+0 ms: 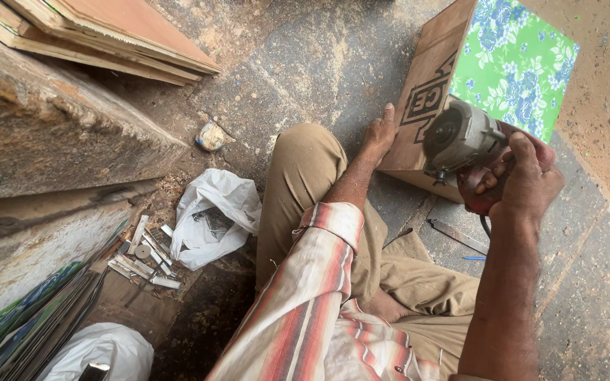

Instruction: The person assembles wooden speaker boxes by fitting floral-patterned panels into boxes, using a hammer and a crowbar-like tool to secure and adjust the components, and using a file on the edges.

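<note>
Right hand (524,180) sat nearest, its grip clenched round a red-handled power trimmer (460,137) pressed to the plywood box (425,92) edge. Left hand (379,134) lay flat, released, against the box's near side, long axis running away rightward.

Right hand (524,180) gripping power tool (460,137) against wooden box (425,92)
</note>
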